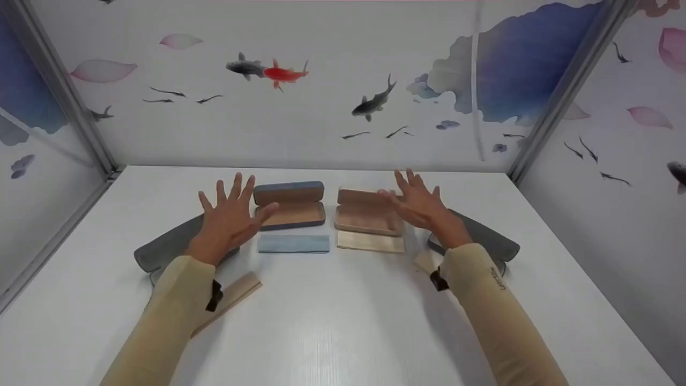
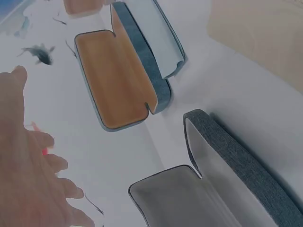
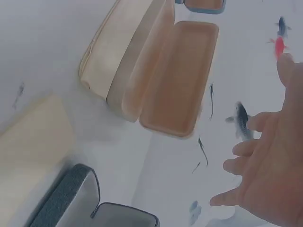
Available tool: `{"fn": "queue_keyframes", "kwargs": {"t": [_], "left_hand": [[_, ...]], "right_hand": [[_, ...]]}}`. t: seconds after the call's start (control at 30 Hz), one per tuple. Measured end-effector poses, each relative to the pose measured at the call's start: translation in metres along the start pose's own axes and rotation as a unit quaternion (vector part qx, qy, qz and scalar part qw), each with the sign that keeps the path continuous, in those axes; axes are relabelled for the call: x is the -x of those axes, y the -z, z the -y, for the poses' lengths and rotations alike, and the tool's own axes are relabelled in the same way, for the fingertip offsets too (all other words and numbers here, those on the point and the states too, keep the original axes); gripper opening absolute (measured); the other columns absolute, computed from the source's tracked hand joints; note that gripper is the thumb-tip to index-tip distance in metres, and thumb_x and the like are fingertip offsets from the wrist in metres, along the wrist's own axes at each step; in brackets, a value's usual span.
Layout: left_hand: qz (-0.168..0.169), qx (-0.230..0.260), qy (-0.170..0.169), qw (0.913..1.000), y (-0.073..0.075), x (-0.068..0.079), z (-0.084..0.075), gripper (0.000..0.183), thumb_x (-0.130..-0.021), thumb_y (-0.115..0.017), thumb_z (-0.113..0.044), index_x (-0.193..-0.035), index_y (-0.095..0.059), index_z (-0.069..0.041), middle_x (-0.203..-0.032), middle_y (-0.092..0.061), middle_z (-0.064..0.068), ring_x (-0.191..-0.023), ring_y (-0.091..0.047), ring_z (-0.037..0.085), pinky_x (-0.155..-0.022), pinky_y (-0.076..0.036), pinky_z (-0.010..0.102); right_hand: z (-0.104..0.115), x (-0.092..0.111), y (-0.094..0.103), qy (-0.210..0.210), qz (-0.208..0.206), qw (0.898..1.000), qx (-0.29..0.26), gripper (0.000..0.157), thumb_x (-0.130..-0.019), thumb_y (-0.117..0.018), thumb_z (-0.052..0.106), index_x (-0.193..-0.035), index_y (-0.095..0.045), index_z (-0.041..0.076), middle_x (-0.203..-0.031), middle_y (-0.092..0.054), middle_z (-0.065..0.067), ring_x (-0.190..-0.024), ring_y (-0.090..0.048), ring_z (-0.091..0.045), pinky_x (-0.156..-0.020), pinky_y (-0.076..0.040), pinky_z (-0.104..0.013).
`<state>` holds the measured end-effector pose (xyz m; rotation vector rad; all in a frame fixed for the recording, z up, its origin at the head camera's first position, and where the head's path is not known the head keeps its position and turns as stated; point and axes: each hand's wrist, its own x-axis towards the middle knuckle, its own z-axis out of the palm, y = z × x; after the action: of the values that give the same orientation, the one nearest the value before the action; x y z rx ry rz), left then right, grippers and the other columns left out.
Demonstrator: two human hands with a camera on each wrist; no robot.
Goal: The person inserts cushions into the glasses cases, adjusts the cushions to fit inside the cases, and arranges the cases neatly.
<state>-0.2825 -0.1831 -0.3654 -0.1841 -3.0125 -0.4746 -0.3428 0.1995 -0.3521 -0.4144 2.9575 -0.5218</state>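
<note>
Head view: the blue case (image 1: 289,215) and the beige case (image 1: 367,220) are seen open, side by side, at the far middle of the table (image 1: 332,321), blue to the left. Tan lining is shown in both. Just near of them, a blue cloth (image 1: 293,244) and a cream cloth (image 1: 371,242) are laid. The left hand (image 1: 228,217) and right hand (image 1: 423,206) are held with fingers spread wide, nothing gripped. Partly hidden there, the left grey case (image 1: 171,244) and right grey case (image 1: 487,236) are revealed by the wrist views as open, with grey lining. The left tan cloth (image 1: 236,292) is partly covered by a sleeve (image 1: 161,327).
</note>
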Motion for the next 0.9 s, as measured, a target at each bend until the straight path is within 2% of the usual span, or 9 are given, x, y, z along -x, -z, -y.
{"fn": "queue_keyframes", "kwargs": {"t": [0.2,0.3,0.43,0.53,0.63,0.8,0.9], "left_hand": [[-0.021,0.020,-0.002,0.9996,0.002,0.016,0.001,0.087,-0.099,-0.038,-0.066,-0.161,-0.016,-0.009,-0.167,-0.009,0.024,-0.150,-0.010,0.056,-0.113,0.001,0.080],[-0.024,0.050,0.002,0.9985,0.003,0.025,0.003,0.086,-0.099,-0.035,-0.067,-0.161,-0.018,-0.009,-0.167,-0.011,0.023,-0.150,-0.011,0.055,-0.114,-0.001,0.078],[-0.030,0.104,0.010,0.9941,0.004,0.038,0.005,0.081,-0.101,-0.036,-0.062,-0.160,-0.021,-0.008,-0.166,-0.017,0.023,-0.151,-0.018,0.050,-0.117,-0.008,0.073],[-0.037,0.148,0.020,0.9881,0.006,0.050,0.005,0.077,-0.103,-0.038,-0.058,-0.158,-0.026,-0.006,-0.164,-0.025,0.023,-0.149,-0.028,0.046,-0.120,-0.019,0.066],[-0.043,0.197,0.034,0.9789,0.009,0.061,0.005,0.074,-0.104,-0.038,-0.057,-0.157,-0.031,-0.006,-0.161,-0.032,0.024,-0.147,-0.033,0.044,-0.119,-0.026,0.062],[-0.062,0.262,0.051,0.9618,0.015,0.079,0.009,0.068,-0.104,-0.042,-0.052,-0.153,-0.038,-0.006,-0.155,-0.042,0.023,-0.146,-0.037,0.040,-0.119,-0.029,0.059],[-0.080,0.288,0.061,0.9523,0.015,0.090,0.015,0.062,-0.105,-0.044,-0.049,-0.149,-0.043,-0.005,-0.150,-0.049,0.022,-0.142,-0.043,0.038,-0.117,-0.033,0.057]], "right_hand": [[0.014,0.006,-0.005,0.036,-0.015,0.999,-0.025,0.089,-0.098,-0.033,0.071,-0.162,-0.009,0.015,-0.169,-0.012,-0.015,-0.157,-0.008,-0.035,-0.122,-0.001,-0.068],[0.021,0.009,-0.008,0.050,-0.019,0.997,-0.050,0.087,-0.098,-0.036,0.070,-0.162,-0.013,0.017,-0.168,-0.018,-0.016,-0.155,-0.017,-0.040,-0.122,-0.007,-0.067],[0.031,0.013,-0.014,0.057,-0.025,0.992,-0.113,0.082,-0.098,-0.039,0.069,-0.161,-0.019,0.020,-0.167,-0.022,-0.016,-0.152,-0.024,-0.042,-0.121,-0.016,-0.066],[0.040,0.016,-0.020,0.060,-0.028,0.983,-0.173,0.076,-0.100,-0.040,0.065,-0.160,-0.026,0.020,-0.165,-0.027,-0.013,-0.153,-0.024,-0.038,-0.121,-0.019,-0.064],[0.051,0.019,-0.027,0.073,-0.030,0.970,-0.228,0.070,-0.102,-0.044,0.058,-0.157,-0.034,0.016,-0.161,-0.037,-0.012,-0.152,-0.029,-0.033,-0.122,-0.024,-0.059],[0.069,0.022,-0.034,0.099,-0.041,0.949,-0.297,0.058,-0.103,-0.052,0.047,-0.148,-0.048,0.011,-0.151,-0.051,-0.010,-0.142,-0.046,-0.029,-0.118,-0.036,-0.051],[0.082,0.023,-0.038,0.090,-0.050,0.939,-0.328,0.050,-0.101,-0.058,0.041,-0.140,-0.057,0.011,-0.141,-0.060,-0.009,-0.131,-0.057,-0.026,-0.110,-0.046,-0.047]]}}
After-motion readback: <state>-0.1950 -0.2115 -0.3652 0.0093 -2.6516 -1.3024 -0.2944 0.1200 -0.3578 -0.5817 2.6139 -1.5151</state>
